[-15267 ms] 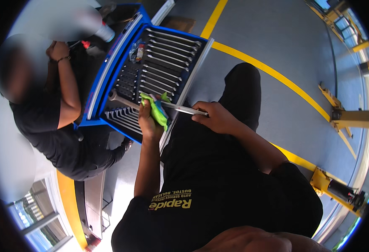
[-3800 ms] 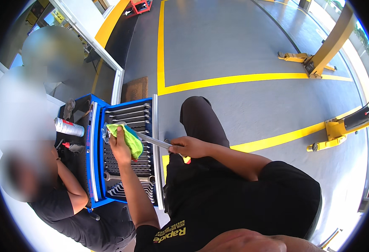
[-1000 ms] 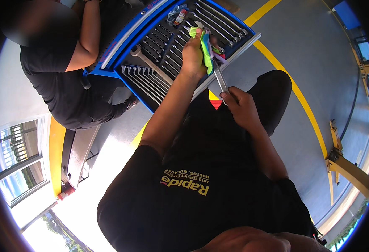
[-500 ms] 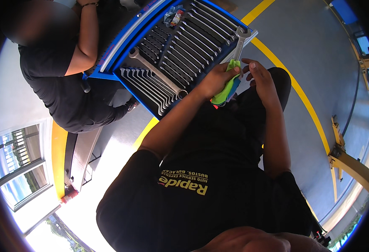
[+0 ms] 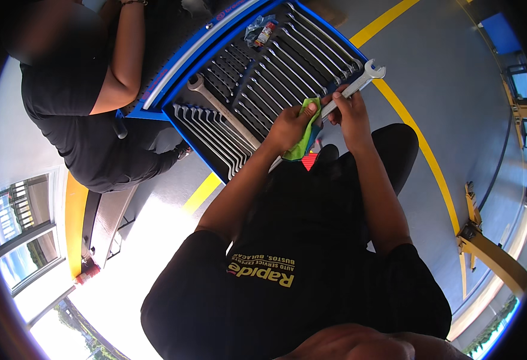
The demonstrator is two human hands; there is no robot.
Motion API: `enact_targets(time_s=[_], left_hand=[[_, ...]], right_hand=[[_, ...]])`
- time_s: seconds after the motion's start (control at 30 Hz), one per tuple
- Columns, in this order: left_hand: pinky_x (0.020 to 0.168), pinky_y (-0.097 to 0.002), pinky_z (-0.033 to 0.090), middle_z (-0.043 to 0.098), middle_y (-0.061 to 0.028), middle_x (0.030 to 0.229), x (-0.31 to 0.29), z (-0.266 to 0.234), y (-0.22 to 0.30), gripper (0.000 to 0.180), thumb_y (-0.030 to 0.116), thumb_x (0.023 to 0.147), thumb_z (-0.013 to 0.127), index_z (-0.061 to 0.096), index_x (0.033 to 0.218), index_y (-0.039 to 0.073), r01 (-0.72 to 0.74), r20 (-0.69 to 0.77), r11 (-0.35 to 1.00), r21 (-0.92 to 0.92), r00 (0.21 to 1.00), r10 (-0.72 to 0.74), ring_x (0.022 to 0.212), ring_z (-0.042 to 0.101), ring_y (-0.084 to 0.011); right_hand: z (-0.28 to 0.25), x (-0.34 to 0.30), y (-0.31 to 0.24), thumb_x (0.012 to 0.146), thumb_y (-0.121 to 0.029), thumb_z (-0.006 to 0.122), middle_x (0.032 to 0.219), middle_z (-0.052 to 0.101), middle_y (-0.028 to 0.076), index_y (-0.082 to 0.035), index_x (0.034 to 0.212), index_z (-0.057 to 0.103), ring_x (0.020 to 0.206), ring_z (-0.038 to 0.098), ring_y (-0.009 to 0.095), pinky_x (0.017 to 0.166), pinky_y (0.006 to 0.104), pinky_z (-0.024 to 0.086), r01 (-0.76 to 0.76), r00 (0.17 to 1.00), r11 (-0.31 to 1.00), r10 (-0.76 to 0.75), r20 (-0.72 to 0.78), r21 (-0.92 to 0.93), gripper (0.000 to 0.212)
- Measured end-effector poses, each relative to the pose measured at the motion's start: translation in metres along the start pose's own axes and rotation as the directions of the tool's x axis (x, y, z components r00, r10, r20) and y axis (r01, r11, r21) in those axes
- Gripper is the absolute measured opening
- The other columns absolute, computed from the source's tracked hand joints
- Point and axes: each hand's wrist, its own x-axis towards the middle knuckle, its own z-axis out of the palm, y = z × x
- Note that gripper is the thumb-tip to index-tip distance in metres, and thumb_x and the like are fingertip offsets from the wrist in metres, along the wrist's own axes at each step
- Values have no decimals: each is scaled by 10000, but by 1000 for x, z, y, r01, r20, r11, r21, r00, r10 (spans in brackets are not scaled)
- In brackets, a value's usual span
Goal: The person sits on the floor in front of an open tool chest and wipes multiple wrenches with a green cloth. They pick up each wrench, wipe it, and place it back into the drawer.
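Observation:
A large silver wrench (image 5: 354, 87) slants across in front of me, its open-ended jaw up and to the right. My right hand (image 5: 351, 118) grips its shank below the jaw. Wrapped in my left hand (image 5: 288, 130) is a bright green cloth (image 5: 306, 135) with a blue part, pressed round the lower shank. The cloth and fingers hide that stretch of the wrench. Just beyond my hands lies an open drawer of wrenches (image 5: 287, 66), sorted in rows by size. Another large wrench (image 5: 222, 111) rests across them, its near end hidden by my left forearm.
The drawer belongs to a blue tool cabinet (image 5: 194, 48). A small clear packet (image 5: 260, 33) lies in its far part. At the left, a person in dark clothes (image 5: 89, 120) leans by the cabinet. A yellow lift arm (image 5: 494, 255) stands at the right, beyond a yellow floor line (image 5: 434, 144).
My right hand, open beside the cloth before, has closed on the wrench's shank. The wrench's jaw has swung to the right and lower. My left hand has shifted slightly left with the cloth.

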Motion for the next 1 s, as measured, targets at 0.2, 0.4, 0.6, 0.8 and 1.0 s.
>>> enact_targets(time_s=[0.2,0.4,0.6,0.8,1.0], left_hand=[[615,-399,436,573,-113,646,39,-23,-4,705,606,1017,430,668,842,-34,-53,-397,998,-28,917,38,611,504,-198],[577,-317,440,575,-56,649,34,3,14,626,508,1063,414,663,838,-20,-258,-425,908,-331,900,101,605,508,-126],[816,-354,478,650,-174,941,2,51,13,490,385,1099,337,595,1166,-26,-437,-418,894,-100,834,360,892,628,-247],[668,-324,427,522,-55,776,-14,52,34,351,336,1079,453,559,1005,9,-440,-368,895,-72,846,386,717,479,-144],[580,-303,436,557,-15,735,-34,63,13,453,423,1071,441,639,975,27,-314,-433,769,-557,900,54,641,514,-116]], right_hand=[[50,3,-2,1036,-196,529,987,681,71,-62,1182,468,748,616,113,674,274,495,152,981,985,-140,135,-86,208],[51,3,-40,1039,-159,485,891,674,148,-29,1137,496,794,675,306,714,404,512,415,910,838,-371,187,-354,164],[24,9,-67,1036,-138,475,776,638,102,-23,1161,519,742,663,222,686,361,514,313,946,827,-229,228,-467,175],[2,-5,-63,1039,-199,510,798,625,54,-43,1124,542,682,602,135,621,303,490,233,969,946,-207,131,-227,181],[7,-88,-50,1039,-233,541,930,635,59,-45,1130,529,706,584,102,630,259,480,294,955,949,-287,73,-118,210]])
